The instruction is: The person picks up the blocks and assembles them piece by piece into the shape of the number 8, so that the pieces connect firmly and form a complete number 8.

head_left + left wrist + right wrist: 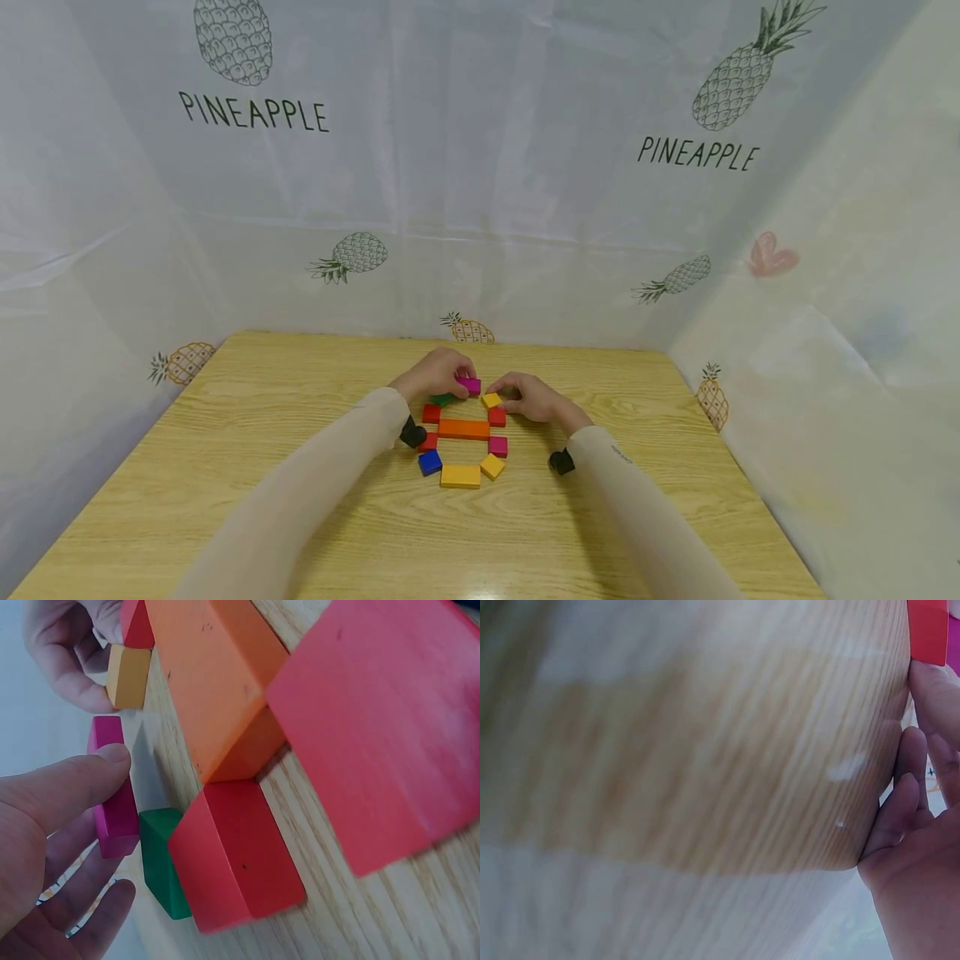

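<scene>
My left hand (441,375) pinches a magenta block (470,386) between thumb and fingers at the far end of a ring of coloured wooden blocks. The left wrist view has this magenta block (116,795) upright beside a green block (161,862). My right hand (531,397) is at the ring's far right corner, its curled fingers and thumb around a small yellow block (491,401). An index fingertip meets the yellow block's (129,677) end in the left wrist view. Close to the right thumb lies a red block (928,631).
A long orange block (463,429) spans the ring's middle, between red blocks. Nearer me are a blue block (430,462), a wide yellow-orange block (460,477) and a magenta-red block (498,447). A pineapple-print curtain (480,192) surrounds the wooden table (637,517).
</scene>
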Tool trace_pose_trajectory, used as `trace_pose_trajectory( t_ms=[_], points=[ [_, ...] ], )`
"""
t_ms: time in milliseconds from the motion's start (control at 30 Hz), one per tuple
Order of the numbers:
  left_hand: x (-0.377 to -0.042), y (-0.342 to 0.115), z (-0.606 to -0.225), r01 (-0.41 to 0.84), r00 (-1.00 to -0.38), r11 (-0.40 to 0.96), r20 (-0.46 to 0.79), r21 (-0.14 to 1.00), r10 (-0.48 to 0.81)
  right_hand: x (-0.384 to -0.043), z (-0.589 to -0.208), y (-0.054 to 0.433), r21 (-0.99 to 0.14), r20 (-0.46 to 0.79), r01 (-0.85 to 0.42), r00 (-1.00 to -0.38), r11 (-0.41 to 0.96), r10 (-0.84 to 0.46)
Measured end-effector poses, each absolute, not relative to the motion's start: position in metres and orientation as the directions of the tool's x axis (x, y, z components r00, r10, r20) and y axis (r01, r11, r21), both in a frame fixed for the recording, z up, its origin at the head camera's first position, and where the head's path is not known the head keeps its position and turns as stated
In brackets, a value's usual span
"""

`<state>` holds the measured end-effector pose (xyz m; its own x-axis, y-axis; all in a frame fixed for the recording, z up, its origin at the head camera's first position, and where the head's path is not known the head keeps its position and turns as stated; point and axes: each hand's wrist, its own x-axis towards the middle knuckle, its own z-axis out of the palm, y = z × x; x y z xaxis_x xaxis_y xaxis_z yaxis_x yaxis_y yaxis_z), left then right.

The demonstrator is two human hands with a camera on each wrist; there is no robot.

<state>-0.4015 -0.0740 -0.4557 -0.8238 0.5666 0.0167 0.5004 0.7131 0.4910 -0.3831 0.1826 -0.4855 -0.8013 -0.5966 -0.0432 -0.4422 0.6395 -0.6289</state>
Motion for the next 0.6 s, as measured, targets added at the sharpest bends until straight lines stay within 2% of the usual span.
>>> trace_pose_trajectory(
  t_ms=[600],
  points=[
    [-0.3984,-0.0686,-0.4636,0.495,-0.827,0.728,-0.001,0.475,0.563,-0.382,-0.4859,0.1835,-0.62,-0.03,-0.456,-0.799,0.639,-0.6]
  ],
)
